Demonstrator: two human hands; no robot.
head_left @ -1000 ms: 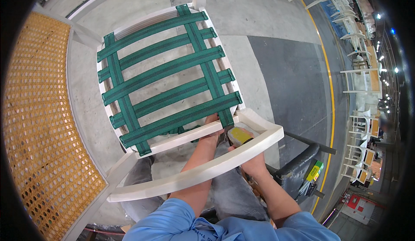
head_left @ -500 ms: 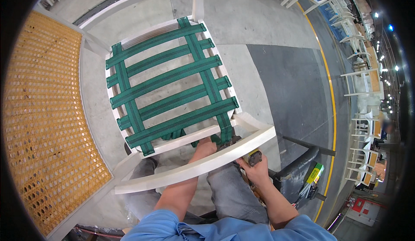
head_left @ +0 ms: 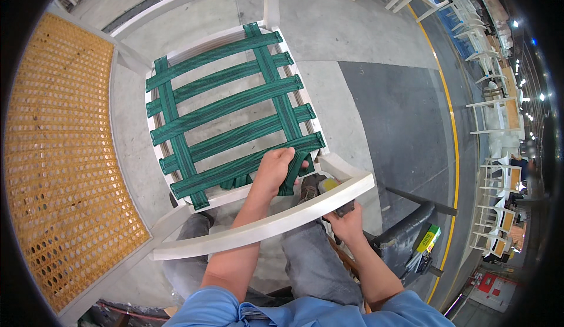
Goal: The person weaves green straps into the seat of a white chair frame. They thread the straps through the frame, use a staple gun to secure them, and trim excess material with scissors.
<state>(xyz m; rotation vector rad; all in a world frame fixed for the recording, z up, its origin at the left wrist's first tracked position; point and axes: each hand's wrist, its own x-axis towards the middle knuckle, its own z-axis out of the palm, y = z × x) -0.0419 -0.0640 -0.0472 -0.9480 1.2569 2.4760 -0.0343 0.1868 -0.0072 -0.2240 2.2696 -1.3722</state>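
Note:
A white chair frame point(head_left: 264, 235) lies before me, with green webbing straps point(head_left: 226, 111) crossing over its seat opening. At the seat's near right corner my left hand point(head_left: 277, 169) is closed around the loose end of a green webbing strap point(head_left: 292, 177), folded up over the nearest cross strap. Behind the curved white armrest, my right hand point(head_left: 346, 222) grips a dark hand tool with a yellow part point(head_left: 339, 208). The armrest partly hides this tool, so its exact kind is unclear. More green webbing point(head_left: 236, 182) hangs bunched beneath the near seat rail.
The chair's woven cane back point(head_left: 64, 157) stands at the left. Right of my leg sits a black padded seat point(head_left: 405, 233) bearing a green and yellow box point(head_left: 428, 239). Several white chair frames point(head_left: 496, 115) line the far right, past a yellow floor line point(head_left: 451, 127).
My left hand has come up from below the near rail to above the seat corner, lifting and folding the strap end. My right hand and the tool have shifted slightly.

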